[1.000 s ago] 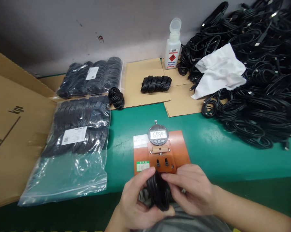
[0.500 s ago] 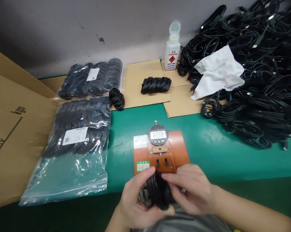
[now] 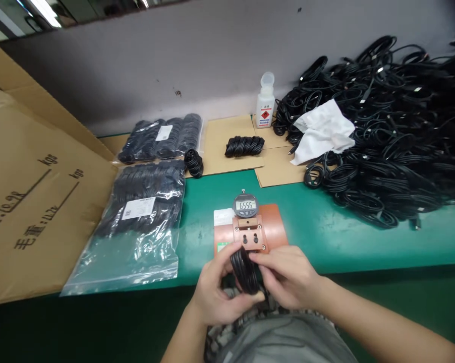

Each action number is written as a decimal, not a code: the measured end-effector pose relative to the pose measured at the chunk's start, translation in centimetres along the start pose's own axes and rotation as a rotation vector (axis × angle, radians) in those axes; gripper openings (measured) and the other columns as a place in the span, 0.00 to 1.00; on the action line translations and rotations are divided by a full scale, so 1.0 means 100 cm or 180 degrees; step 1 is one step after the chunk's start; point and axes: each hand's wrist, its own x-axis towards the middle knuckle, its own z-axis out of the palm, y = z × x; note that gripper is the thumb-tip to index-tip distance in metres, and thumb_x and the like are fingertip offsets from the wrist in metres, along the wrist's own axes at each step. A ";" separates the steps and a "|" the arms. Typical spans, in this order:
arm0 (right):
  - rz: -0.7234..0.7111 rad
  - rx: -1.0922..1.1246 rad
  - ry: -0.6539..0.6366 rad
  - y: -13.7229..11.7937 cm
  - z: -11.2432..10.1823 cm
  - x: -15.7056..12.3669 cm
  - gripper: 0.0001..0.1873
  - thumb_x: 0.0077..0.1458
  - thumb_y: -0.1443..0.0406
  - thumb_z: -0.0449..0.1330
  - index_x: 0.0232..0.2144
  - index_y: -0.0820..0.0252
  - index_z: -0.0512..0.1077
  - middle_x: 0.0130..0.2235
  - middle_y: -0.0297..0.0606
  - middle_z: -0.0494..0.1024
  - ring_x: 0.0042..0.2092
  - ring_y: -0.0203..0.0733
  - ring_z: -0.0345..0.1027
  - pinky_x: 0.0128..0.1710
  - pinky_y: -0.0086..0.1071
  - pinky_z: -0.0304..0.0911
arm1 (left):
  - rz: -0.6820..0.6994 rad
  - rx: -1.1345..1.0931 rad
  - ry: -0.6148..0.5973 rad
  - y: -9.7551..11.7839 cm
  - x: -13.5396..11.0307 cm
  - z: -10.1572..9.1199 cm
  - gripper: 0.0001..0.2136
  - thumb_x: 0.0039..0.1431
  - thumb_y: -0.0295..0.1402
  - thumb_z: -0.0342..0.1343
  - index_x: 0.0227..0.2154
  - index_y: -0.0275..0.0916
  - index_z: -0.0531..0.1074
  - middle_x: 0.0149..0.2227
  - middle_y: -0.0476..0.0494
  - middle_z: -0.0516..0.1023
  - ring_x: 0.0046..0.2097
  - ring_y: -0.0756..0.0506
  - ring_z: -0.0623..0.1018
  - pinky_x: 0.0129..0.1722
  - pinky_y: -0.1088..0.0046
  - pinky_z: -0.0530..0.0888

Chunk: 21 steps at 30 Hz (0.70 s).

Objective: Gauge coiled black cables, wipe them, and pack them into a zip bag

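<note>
My left hand (image 3: 216, 292) and my right hand (image 3: 288, 277) both grip a small stack of black rubber rings (image 3: 244, 269), held upright between them at the near edge of the green table (image 3: 326, 237). My fingers are pinched around the stack from either side. Just beyond it stands an orange gauge fixture (image 3: 273, 227) carrying a round digital indicator (image 3: 245, 205) that reads 6556. The rings touch or nearly touch the fixture's front edge; which one I cannot tell.
Two clear bags of black rings (image 3: 144, 212) (image 3: 161, 138) lie to the left beside a big cardboard box (image 3: 31, 201). Loose ring stacks (image 3: 244, 145) (image 3: 194, 163) rest on cardboard sheets. A white bottle (image 3: 265, 106), a white cloth (image 3: 322, 132) and a large heap of black cables (image 3: 394, 146) are at the right.
The view has tilted up and pulled back, so everything looks smaller. My hands keep the ring stack in the same grip. The indicator reading fell from 6564 to 6556.
</note>
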 end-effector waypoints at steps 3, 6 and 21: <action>-0.0066 0.0015 0.0147 -0.016 -0.002 -0.006 0.18 0.58 0.75 0.53 0.49 0.62 0.73 0.25 0.35 0.79 0.22 0.38 0.71 0.23 0.31 0.67 | 0.0012 0.0120 0.0023 0.009 -0.014 0.003 0.38 0.53 0.34 0.70 0.65 0.39 0.60 0.39 0.40 0.82 0.32 0.45 0.83 0.32 0.74 0.82; 0.0713 0.0513 0.0445 -0.041 0.001 -0.019 0.14 0.59 0.73 0.56 0.46 0.59 0.72 0.26 0.34 0.79 0.22 0.36 0.71 0.24 0.28 0.68 | -0.0084 0.0250 0.0175 0.017 -0.034 0.009 0.40 0.50 0.34 0.72 0.65 0.40 0.61 0.39 0.40 0.82 0.34 0.43 0.84 0.33 0.73 0.82; 0.3067 0.2494 0.0224 -0.068 0.022 -0.020 0.22 0.54 0.48 0.67 0.29 0.62 0.73 0.24 0.36 0.77 0.23 0.34 0.70 0.23 0.25 0.67 | -0.1182 -0.0408 0.0319 0.020 -0.063 0.023 0.39 0.50 0.32 0.72 0.64 0.44 0.62 0.51 0.38 0.81 0.48 0.37 0.84 0.48 0.66 0.82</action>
